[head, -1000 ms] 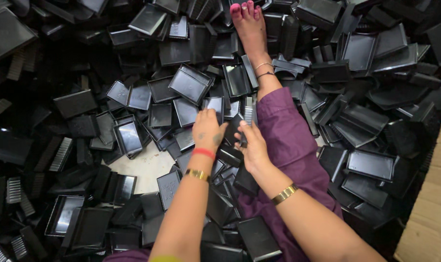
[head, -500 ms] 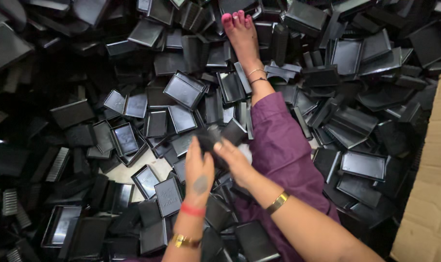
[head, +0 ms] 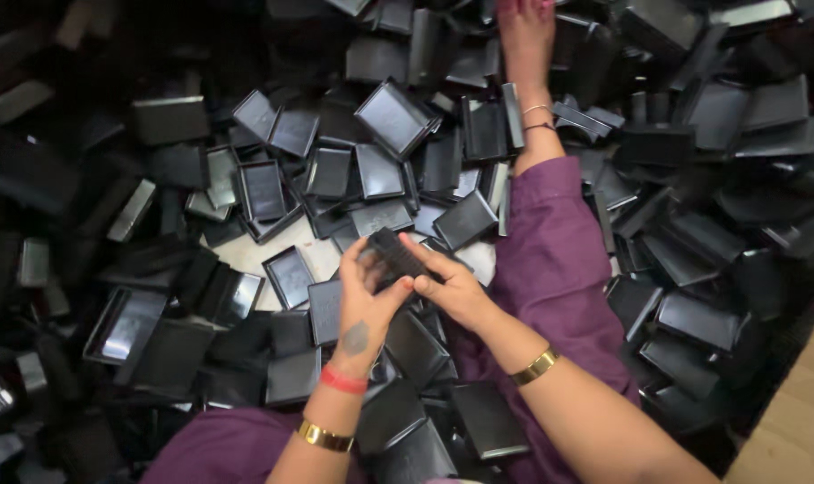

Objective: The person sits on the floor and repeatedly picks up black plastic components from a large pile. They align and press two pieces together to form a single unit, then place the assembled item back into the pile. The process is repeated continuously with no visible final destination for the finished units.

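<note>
A seated person is holding a small black rectangular plastic piece (head: 394,255) at the scene's centre, above a heap of black rectangular plastic trays (head: 394,116). The left hand (head: 364,300) and right hand (head: 447,282) are both pinching it by its edges. It is sitting tilted in fingertips only, so it could slip into the look-alike heap. Half a second earlier, both hands were slightly farther away.

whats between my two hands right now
In the head view, one small black ribbed tray sits between the left hand and right hand, pinched by both.
</note>
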Demonstrator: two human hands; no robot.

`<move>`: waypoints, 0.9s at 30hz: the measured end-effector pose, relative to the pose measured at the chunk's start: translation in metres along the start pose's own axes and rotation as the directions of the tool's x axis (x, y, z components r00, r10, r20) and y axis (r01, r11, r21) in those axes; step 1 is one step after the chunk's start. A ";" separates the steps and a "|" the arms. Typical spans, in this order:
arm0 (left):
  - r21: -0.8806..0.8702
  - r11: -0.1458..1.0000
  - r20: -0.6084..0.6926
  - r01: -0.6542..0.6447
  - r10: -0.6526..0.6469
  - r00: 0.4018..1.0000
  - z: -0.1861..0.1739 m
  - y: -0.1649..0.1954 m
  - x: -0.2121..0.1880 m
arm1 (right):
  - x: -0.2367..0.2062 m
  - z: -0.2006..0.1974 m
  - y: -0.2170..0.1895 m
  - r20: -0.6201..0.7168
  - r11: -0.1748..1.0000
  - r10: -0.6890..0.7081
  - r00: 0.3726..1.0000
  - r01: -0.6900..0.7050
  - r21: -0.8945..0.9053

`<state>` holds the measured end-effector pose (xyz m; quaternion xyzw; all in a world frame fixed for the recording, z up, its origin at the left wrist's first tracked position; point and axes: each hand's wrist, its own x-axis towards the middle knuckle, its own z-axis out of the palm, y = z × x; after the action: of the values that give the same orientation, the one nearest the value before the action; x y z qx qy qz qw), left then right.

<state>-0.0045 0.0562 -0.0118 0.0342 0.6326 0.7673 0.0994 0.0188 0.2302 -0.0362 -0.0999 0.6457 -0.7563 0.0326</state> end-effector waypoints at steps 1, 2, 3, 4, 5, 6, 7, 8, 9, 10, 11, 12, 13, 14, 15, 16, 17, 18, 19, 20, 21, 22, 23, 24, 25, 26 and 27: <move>-0.011 1.000 0.015 -0.002 0.003 1.000 0.001 -0.002 0.002 | 0.000 -0.001 -0.002 -0.036 1.000 0.008 0.999 -0.009 -0.011; -0.023 1.000 0.031 -0.006 0.007 1.000 0.003 -0.004 0.004 | 0.000 -0.002 -0.003 -0.040 0.999 0.013 0.999 -0.012 0.031; -0.010 1.000 0.015 -0.026 0.026 1.000 0.004 -0.006 0.005 | 0.000 -0.003 -0.004 -0.044 0.997 0.019 0.999 -0.016 0.074; 0.005 0.999 -0.002 -0.043 0.043 0.999 0.005 -0.007 0.006 | 0.000 -0.004 -0.006 -0.048 0.993 0.026 0.998 -0.020 0.117; 0.020 0.998 -0.017 -0.061 0.061 0.998 0.006 -0.007 0.006 | -0.001 -0.005 -0.007 -0.088 0.998 -0.039 0.995 0.034 -0.056; 0.031 0.999 -0.042 -0.030 0.031 0.999 0.007 -0.007 0.006 | -0.002 -0.006 -0.008 -0.115 0.970 -0.113 0.987 0.085 -0.229; 0.042 0.999 -0.067 0.003 0.000 0.998 0.008 -0.007 0.006 | -0.002 -0.007 -0.009 -0.128 0.909 -0.192 0.973 0.128 -0.396; 0.050 0.998 -0.091 0.035 -0.031 0.995 0.009 -0.006 0.005 | -0.003 -0.008 -0.009 -0.146 0.914 -0.180 0.973 0.111 -0.391; 0.060 0.997 -0.105 0.037 -0.031 0.994 0.010 -0.005 0.005 | -0.003 -0.008 -0.008 -0.165 0.918 -0.168 0.972 0.094 -0.385; 0.072 0.997 -0.117 0.041 -0.032 0.993 0.011 -0.004 0.005 | -0.003 -0.008 -0.007 -0.186 0.923 -0.156 0.970 0.076 -0.378; 0.085 0.995 -0.126 0.046 -0.035 0.991 0.012 -0.002 0.005 | -0.002 -0.008 -0.006 -0.189 0.985 -0.064 0.980 0.031 -0.168; 0.077 0.996 -0.100 0.032 -0.025 0.995 0.013 0.000 0.005 | -0.001 -0.008 -0.005 -0.176 0.999 0.028 0.984 -0.020 0.049; 0.070 0.997 -0.072 0.016 -0.011 0.997 0.015 0.002 0.005 | 0.000 -0.007 -0.004 -0.146 0.962 0.113 0.983 -0.071 0.264; 0.063 0.998 -0.043 -0.001 0.004 0.999 0.016 0.004 0.004 | 0.001 -0.007 -0.003 -0.115 0.886 0.148 0.982 -0.080 0.457; 0.092 0.996 -0.031 0.003 0.000 1.000 0.017 0.005 0.003 | 0.002 -0.007 -0.002 -0.079 0.770 0.177 0.981 -0.088 0.632; 0.120 0.993 -0.019 0.006 -0.004 1.000 0.018 0.006 0.002 | 0.002 -0.006 -0.001 -0.038 0.621 0.198 0.979 -0.095 0.778; 0.147 0.989 -0.008 0.008 -0.007 1.000 0.019 0.006 0.002 | 0.003 -0.005 -0.001 -0.060 0.697 0.204 0.977 -0.102 0.710; 0.235 0.972 -0.020 0.001 0.004 1.000 0.019 0.006 0.001 | 0.003 -0.005 -0.001 -0.082 0.766 0.206 0.975 -0.109 0.633; 0.321 0.947 -0.032 -0.005 0.016 0.999 0.019 0.005 0.001 | 0.003 -0.005 -0.002 -0.104 0.828 0.207 0.973 -0.117 0.549; 0.404 0.915 -0.043 -0.008 0.027 0.999 0.018 0.003 0.001 | 0.002 -0.005 -0.003 -0.114 0.898 0.162 0.980 -0.099 0.429; 0.319 0.948 -0.032 0.003 0.008 0.999 0.017 0.001 0.001 | 0.001 -0.005 -0.004 -0.116 0.950 0.117 0.986 -0.078 0.301; 0.233 0.972 -0.020 0.015 -0.010 1.000 0.015 0.000 0.001 | 0.001 -0.005 -0.005 -0.111 0.984 0.072 0.991 -0.053 0.169; 0.147 0.989 -0.005 0.028 -0.028 1.000 0.015 -0.002 0.002 | 0.000 -0.006 -0.007 -0.132 1.000 -0.007 0.991 0.009 0.016; 0.160 0.986 -0.026 0.052 -0.049 0.998 0.015 -0.004 0.002 | -0.001 -0.006 -0.008 -0.142 0.988 -0.089 0.986 0.069 -0.138; 0.171 0.982 -0.048 0.075 -0.068 0.997 0.015 -0.004 0.003 | -0.001 -0.006 -0.010 -0.138 0.949 -0.172 0.975 0.126 -0.289; 0.181 0.979 -0.071 0.097 -0.085 0.994 0.016 -0.004 0.003 | -0.002 -0.005 -0.011 -0.150 0.936 -0.196 0.969 0.139 -0.324; 0.179 0.977 -0.095 0.115 -0.099 0.991 0.018 -0.004 0.003 | -0.003 -0.004 -0.012 -0.160 0.921 -0.220 0.962 0.151 -0.359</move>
<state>-0.0041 0.0746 -0.0120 -0.0238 0.7053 0.7000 0.1097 0.0216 0.2362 -0.0248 -0.0896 0.7551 -0.6380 -0.1218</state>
